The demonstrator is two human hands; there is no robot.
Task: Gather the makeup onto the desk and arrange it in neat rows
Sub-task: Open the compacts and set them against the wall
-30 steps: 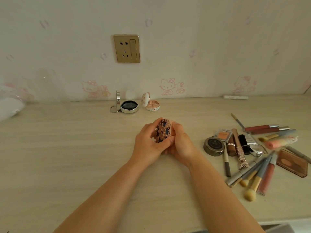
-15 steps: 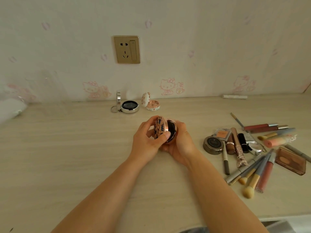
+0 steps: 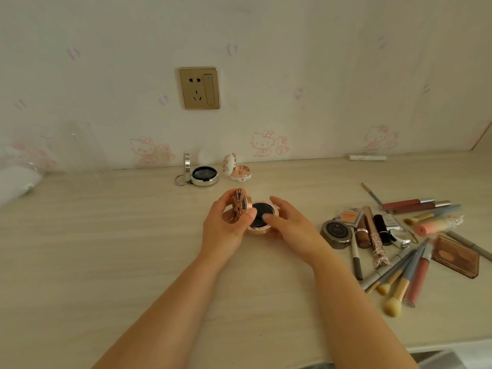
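A round rose-gold compact [image 3: 262, 218] with a dark inside stands open at the middle of the desk [image 3: 106, 249]. My left hand [image 3: 226, 227] pinches its patterned lid, which is raised upright. My right hand [image 3: 288, 223] cups the base from the right, fingers curled around its rim. At the back stand an open silver compact [image 3: 203, 175] with a key ring and a small open pink-and-white compact [image 3: 238, 170]. A loose pile of makeup lies on the right: a dark round pot [image 3: 336, 233], lip glosses [image 3: 410, 205], brushes [image 3: 396, 286] and a brown palette [image 3: 455, 255].
A white stick [image 3: 367, 157] lies along the wall at the back right. A clear plastic container [image 3: 80, 147] and a white object [image 3: 16, 182] sit at the far left. A gold wall socket [image 3: 199, 87] is above the desk. The desk's front edge runs at the lower right.
The compact was shut between both hands; its lid has since swung up and the base has come down onto the desk. My right hand has shifted to the base's right side.
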